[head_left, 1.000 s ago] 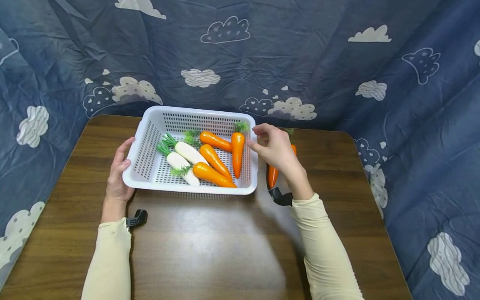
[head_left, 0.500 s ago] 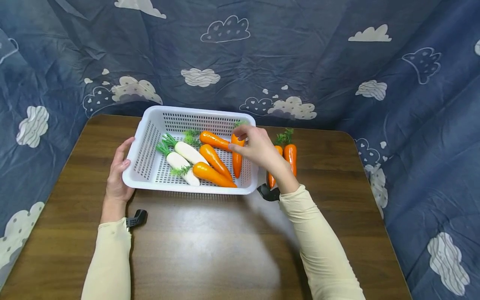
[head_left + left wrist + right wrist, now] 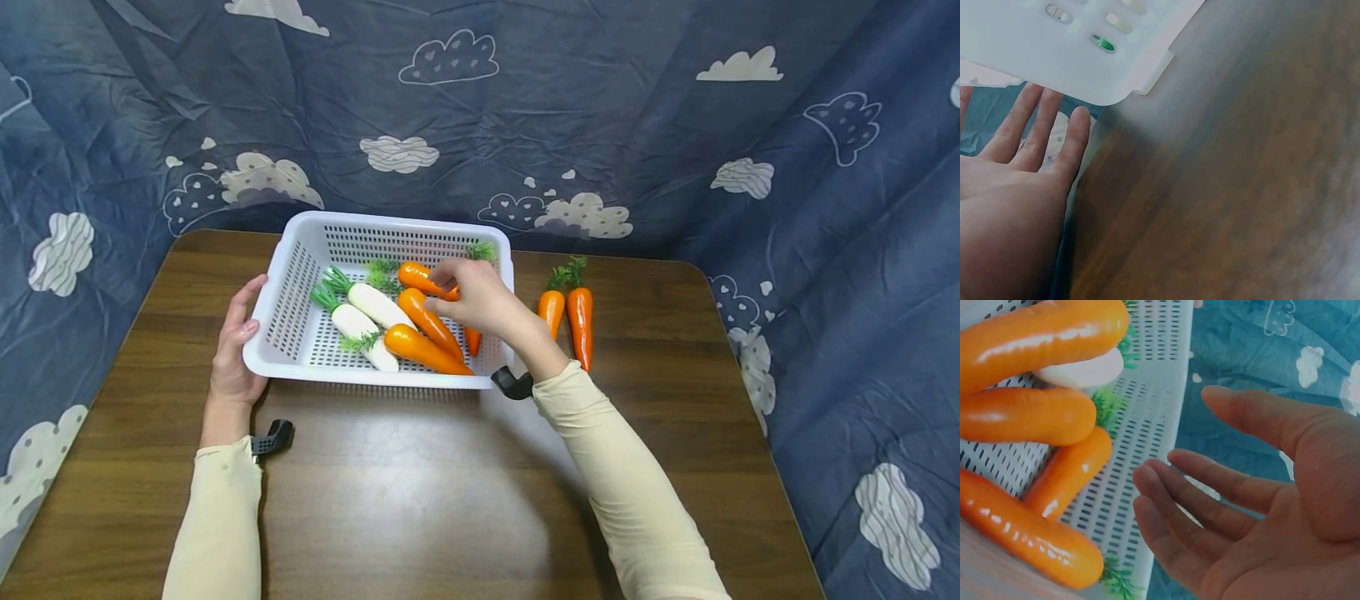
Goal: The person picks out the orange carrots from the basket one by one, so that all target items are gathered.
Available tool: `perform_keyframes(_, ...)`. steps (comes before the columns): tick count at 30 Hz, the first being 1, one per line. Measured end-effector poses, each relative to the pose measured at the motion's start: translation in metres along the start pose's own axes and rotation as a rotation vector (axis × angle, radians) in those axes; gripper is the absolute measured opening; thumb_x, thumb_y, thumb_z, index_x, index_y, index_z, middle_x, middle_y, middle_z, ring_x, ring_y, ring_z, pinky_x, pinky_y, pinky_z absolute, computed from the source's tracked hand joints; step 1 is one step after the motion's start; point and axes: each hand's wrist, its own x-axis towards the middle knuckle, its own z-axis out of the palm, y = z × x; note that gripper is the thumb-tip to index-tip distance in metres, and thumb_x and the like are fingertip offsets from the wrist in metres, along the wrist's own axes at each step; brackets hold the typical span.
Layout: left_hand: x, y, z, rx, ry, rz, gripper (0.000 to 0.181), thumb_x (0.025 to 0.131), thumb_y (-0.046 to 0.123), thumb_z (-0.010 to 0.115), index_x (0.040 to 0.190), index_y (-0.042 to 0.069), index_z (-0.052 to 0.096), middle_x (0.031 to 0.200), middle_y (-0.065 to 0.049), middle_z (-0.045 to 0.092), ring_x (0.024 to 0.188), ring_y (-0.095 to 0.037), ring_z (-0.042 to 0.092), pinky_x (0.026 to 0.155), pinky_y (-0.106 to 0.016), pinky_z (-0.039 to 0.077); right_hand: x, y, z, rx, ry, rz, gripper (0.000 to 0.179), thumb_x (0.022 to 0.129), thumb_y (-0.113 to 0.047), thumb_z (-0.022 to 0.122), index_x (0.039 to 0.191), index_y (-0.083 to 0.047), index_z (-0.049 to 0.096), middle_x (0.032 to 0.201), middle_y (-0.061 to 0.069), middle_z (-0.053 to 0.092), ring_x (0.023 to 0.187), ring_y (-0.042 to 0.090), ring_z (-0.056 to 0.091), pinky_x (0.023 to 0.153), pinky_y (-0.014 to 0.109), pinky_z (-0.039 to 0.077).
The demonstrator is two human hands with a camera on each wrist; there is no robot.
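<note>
One broad blue cloth (image 3: 585, 108), printed with white clouds in solid, wavy and dotted patterns, makes up the backdrop of the room, wrinkled behind the work and folding down on both sides. Against it stands a brown table (image 3: 360, 492) with wood grain and rounded far corners; a pale glare spreads over its near middle, and a soft shadow falls beside the right arm. Two cream sleeves enter from the near edge, the left sleeve (image 3: 217, 525) and the right sleeve (image 3: 637, 492). On the far half of the table, left of centre, sits a white slotted basket (image 3: 367, 375), slightly askew. The left hand (image 3: 236, 350) is at its left side, fingers extended against the outside — touching, with no curl around the rim. The right hand (image 3: 483, 296) hovers over the basket's right part, thumb and fingers apart and grasping nothing. Beneath and beside it lie four orange carrots: a near carrot (image 3: 426, 350), a middle carrot (image 3: 431, 323), a far carrot (image 3: 420, 277) and, partly hidden by the hand, a right-side carrot (image 3: 472, 340). Left of them rest two white radishes (image 3: 378, 306) with green tops, one partly under the near carrot's leaves. Outside, right of the basket, two more carrots (image 3: 580, 321) lie side by side on the wood, leafy ends away from the person. Smallest are the black wrist pieces (image 3: 274, 437) — one at each cuff.
</note>
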Motion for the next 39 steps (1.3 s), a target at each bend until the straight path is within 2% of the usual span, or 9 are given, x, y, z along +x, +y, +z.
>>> perform_keyframes(3,0.0,0.001,0.0,0.003,0.001,0.002,0.065,0.099,0.017,0.043,0.163,0.015,0.033,0.16,-0.014,0.04,0.119,-0.026,0.057,0.085,-0.03,0.059,0.007,-0.001,0.003,-0.024,-0.035,-0.023,0.044,0.097,-0.026,0.077,0.131,0.0,0.068,0.124,0.015,0.073,0.114,0.027,0.068,0.1,0.037,0.053)
perform_keyframes(10,0.0,0.001,-0.001,0.026,0.019,-0.007,0.065,0.099,0.018,0.044,0.163,0.017,0.035,0.159,-0.013,0.041,0.119,-0.026,0.056,0.084,-0.03,0.059,0.021,0.002,0.001,-0.023,-0.205,-0.067,0.044,0.094,-0.023,0.081,0.13,0.001,0.069,0.12,0.014,0.074,0.107,0.022,0.069,0.097,0.032,0.054)
perform_keyframes(18,0.003,0.0,0.0,0.038,0.022,-0.011,0.065,0.099,0.018,0.043,0.163,0.018,0.035,0.161,-0.012,0.039,0.121,-0.028,0.055,0.086,-0.031,0.058,0.029,0.007,0.007,-0.019,-0.307,-0.111,0.045,0.096,-0.022,0.079,0.133,0.001,0.068,0.124,0.012,0.073,0.109,0.02,0.07,0.097,0.03,0.055)
perform_keyframes(23,0.002,0.001,0.001,0.037,0.02,-0.002,0.065,0.098,0.018,0.043,0.163,0.016,0.035,0.159,-0.014,0.04,0.119,-0.027,0.055,0.085,-0.031,0.058,0.033,0.005,0.008,-0.024,-0.362,-0.115,0.044,0.096,-0.022,0.079,0.133,-0.001,0.067,0.124,0.012,0.073,0.11,0.019,0.069,0.095,0.03,0.055)
perform_keyframes(30,0.002,0.001,0.0,0.041,0.005,-0.002,0.064,0.099,0.018,0.043,0.163,0.016,0.035,0.161,-0.013,0.039,0.122,-0.028,0.054,0.087,-0.032,0.057,0.04,0.006,0.01,-0.043,-0.496,-0.092,0.04,0.097,-0.02,0.077,0.133,-0.006,0.068,0.12,0.007,0.075,0.109,0.017,0.069,0.092,0.028,0.055)
perform_keyframes(34,0.002,0.001,0.0,0.038,0.005,0.003,0.064,0.099,0.018,0.043,0.163,0.016,0.035,0.161,-0.013,0.039,0.121,-0.028,0.055,0.087,-0.031,0.057,0.044,0.007,0.012,-0.032,-0.534,-0.078,0.035,0.096,-0.02,0.078,0.128,-0.008,0.069,0.117,0.006,0.076,0.107,0.017,0.069,0.093,0.029,0.055)
perform_keyframes(39,0.002,0.0,-0.001,0.011,-0.018,0.009,0.065,0.099,0.016,0.042,0.163,0.015,0.033,0.158,-0.014,0.041,0.117,-0.026,0.057,0.085,-0.031,0.057,0.049,0.006,0.018,-0.068,-0.567,-0.082,0.027,0.096,-0.023,0.079,0.117,-0.008,0.071,0.11,0.005,0.075,0.101,0.016,0.066,0.093,0.028,0.052)
